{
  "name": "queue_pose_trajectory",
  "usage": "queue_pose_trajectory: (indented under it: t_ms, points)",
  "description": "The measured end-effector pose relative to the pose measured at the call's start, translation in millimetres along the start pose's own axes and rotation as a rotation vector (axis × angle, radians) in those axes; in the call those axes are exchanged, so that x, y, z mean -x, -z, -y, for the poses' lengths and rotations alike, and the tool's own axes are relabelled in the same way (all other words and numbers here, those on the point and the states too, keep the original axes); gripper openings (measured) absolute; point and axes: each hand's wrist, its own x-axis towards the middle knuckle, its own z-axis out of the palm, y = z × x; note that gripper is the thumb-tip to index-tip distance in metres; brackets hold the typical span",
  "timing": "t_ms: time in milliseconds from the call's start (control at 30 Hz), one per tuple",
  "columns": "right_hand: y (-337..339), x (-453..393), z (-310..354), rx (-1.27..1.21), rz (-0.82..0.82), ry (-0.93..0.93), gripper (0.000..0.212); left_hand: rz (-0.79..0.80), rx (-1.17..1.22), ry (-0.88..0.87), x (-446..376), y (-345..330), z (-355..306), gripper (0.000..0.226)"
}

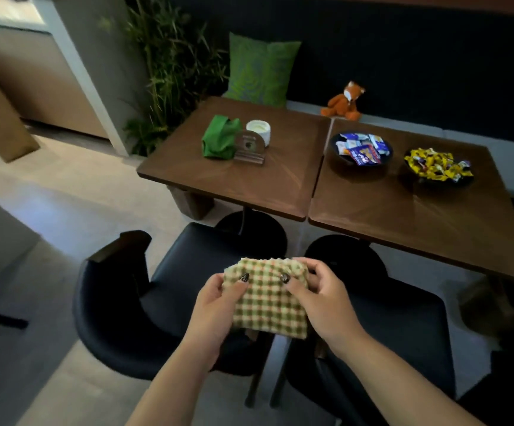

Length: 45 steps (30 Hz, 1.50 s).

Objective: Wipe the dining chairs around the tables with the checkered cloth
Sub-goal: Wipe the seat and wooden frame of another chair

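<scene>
Both hands, the left hand [215, 298] and the right hand [317, 292], are pinching the folded checkered cloth [268, 298] with curled fingers [284, 278] above the left chair [169, 290]; I judge wiping is not yet begun, and lowering the cloth onto the seat is coming next.

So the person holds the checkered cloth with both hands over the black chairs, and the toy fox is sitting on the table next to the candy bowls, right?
Not quite. The head view shows the toy fox sitting on the bench behind the tables, not on the table. The rest is right: the left hand and right hand both hold the checkered cloth over the black chairs.
</scene>
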Motion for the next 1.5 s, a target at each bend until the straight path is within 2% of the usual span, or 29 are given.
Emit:
queue_pose_trajectory:
  t_ms: [100, 167, 267, 333, 400, 467, 533, 633, 700, 767, 800, 867, 933, 967, 1067, 1167, 1300, 1400, 1500]
  points:
    - [-47, 17, 22, -0.029, -0.070, 0.024, 0.010, -0.073, -0.109, -0.176, 16, 34, -25, 0.018]
    - [-69, 27, 36, -0.038, -0.120, 0.033, 0.011, -0.096, -0.159, -0.253, 26, 49, -40, 0.023]
    - [-86, 34, 55, -0.070, -0.155, -0.002, 0.013, -0.114, -0.167, -0.330, 40, 68, -54, 0.018]
    - [-92, 32, 64, -0.215, -0.138, -0.155, 0.013, -0.114, -0.151, -0.350, 47, 81, -58, 0.008]
    - [-100, 34, 72, -0.412, -0.027, -0.394, 0.019, -0.124, -0.140, -0.354, 54, 92, -59, 0.005]
    - [-107, 38, 79, -0.323, 0.038, -0.464, 0.021, -0.180, -0.084, -0.320, 62, 103, -61, 0.005]
    - [-110, 38, 87, -0.088, 0.008, -0.320, 0.019, -0.194, 0.128, -0.209, 70, 112, -63, 0.011]
    - [-112, 48, 107, 0.068, -0.037, -0.042, 0.020, 0.038, 0.661, -0.009, 84, 115, -66, 0.034]
    - [-114, 57, 116, 0.078, -0.088, 0.059, 0.016, 0.135, 0.727, 0.048, 91, 108, -65, 0.044]
    - [-122, 67, 119, -0.036, -0.184, 0.062, 0.015, 0.125, 0.686, 0.032, 95, 104, -65, 0.048]
    - [-128, 72, 119, -0.187, -0.206, -0.001, 0.020, 0.117, 0.657, 0.006, 94, 104, -67, 0.045]
    - [-143, 81, 117, -0.490, -0.159, -0.168, 0.033, 0.116, 0.578, -0.055, 87, 110, -73, 0.028]
    - [-167, 89, 110, -0.614, -0.097, -0.254, 0.044, 0.120, 0.440, -0.120, 76, 123, -82, 0.018]
    - [-180, 89, 104, -0.644, -0.116, -0.262, 0.042, 0.128, 0.360, -0.152, 70, 132, -87, 0.017]
    - [-214, 82, 94, -0.689, -0.324, -0.223, 0.019, 0.175, 0.092, -0.215, 48, 167, -96, 0.011]
    - [-219, 73, 88, -0.529, -0.608, -0.083, 0.011, 0.222, -0.118, -0.203, 25, 197, -94, 0.006]
    - [-191, 81, 73, -0.026, -0.977, 0.150, 0.013, 0.242, -0.129, -0.044, -4, 209, -71, 0.009]
    - [-165, 72, 35, 0.263, -1.053, 0.220, 0.015, 0.273, -0.141, 0.095, -26, 195, -37, 0.011]
    - [-160, 58, -21, 0.417, -0.916, 0.141, 0.022, 0.259, -0.176, 0.187, -39, 179, -1, 0.012]
